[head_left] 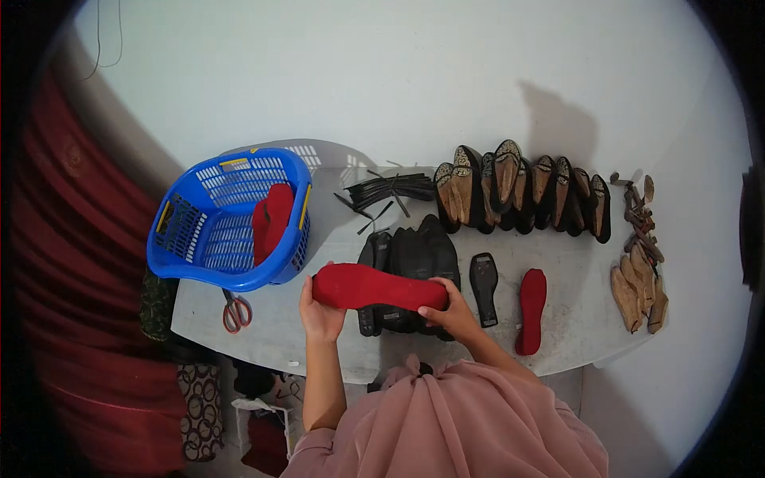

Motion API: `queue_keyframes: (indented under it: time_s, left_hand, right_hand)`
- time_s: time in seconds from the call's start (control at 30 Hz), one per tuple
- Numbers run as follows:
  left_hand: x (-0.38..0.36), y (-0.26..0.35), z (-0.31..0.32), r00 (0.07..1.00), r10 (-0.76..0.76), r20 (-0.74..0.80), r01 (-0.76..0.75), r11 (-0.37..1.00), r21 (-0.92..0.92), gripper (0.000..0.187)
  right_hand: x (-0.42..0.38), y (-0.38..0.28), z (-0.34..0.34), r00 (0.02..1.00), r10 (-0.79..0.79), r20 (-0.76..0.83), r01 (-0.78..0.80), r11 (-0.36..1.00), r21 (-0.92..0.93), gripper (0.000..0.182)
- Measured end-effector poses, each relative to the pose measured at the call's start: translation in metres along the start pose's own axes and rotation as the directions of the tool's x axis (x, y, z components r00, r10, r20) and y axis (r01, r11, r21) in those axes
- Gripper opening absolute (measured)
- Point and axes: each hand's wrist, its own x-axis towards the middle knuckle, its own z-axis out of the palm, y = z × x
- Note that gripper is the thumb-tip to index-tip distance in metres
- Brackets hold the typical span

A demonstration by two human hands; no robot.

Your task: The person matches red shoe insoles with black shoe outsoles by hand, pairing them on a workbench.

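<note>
A red shoe sole (374, 288) is held level between my two hands, above a pile of black soles (410, 259). My left hand (322, 311) grips its left end, with the fingers partly hidden behind it. At the right end, my right hand (450, 309) holds it with the thumb on the near edge. To the right, a single black sole (484, 288) lies on the table, and beyond it another red sole (532, 311).
A blue basket (275, 275) holding red soles (273, 221) stands at left, scissors (237, 311) below it. Black strips (390, 189), a row of patterned shoes (506, 179), wooden shoe forms (637, 287) and metal tools (637, 217) lie on the table (343, 350).
</note>
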Motion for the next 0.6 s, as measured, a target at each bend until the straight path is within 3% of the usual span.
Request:
queue_keyframes:
  time_s: [0.1, 0.2, 0.3, 0.47, 0.6]
  left_hand:
    - [-0.004, 0.005, -0.002, 0.996, -0.08, -0.035, 0.08, 0.997, -0.002, 0.055]
    - [-0.006, 0.004, -0.01, 0.991, -0.105, -0.078, 0.115, 0.983, 0.144, 0.047]
    - [-0.013, 0.004, -0.013, 0.996, -0.085, -0.029, 0.089, 0.952, 0.293, 0.042]
    - [-0.024, -0.004, -0.015, 0.998, -0.052, -0.047, 0.065, 0.934, 0.351, 0.041]
    - [-0.036, -0.016, -0.018, 0.993, -0.011, -0.118, 0.054, 0.925, 0.375, 0.041]
  right_hand:
    - [-0.001, 0.006, -0.005, 1.0, 0.005, -0.004, -0.004, 0.998, 0.063, 0.067]
    - [-0.002, 0.016, -0.012, 0.999, 0.046, 0.008, -0.046, 0.984, 0.174, 0.064]
    - [-0.005, 0.019, -0.022, 0.994, 0.112, 0.016, -0.113, 0.965, 0.238, 0.061]
    - [-0.016, 0.01, -0.023, 0.978, 0.204, -0.043, -0.177, 0.924, 0.339, 0.048]
    - [-0.019, 0.029, -0.025, 0.993, 0.089, -0.078, -0.071, 0.977, 0.2, 0.043]
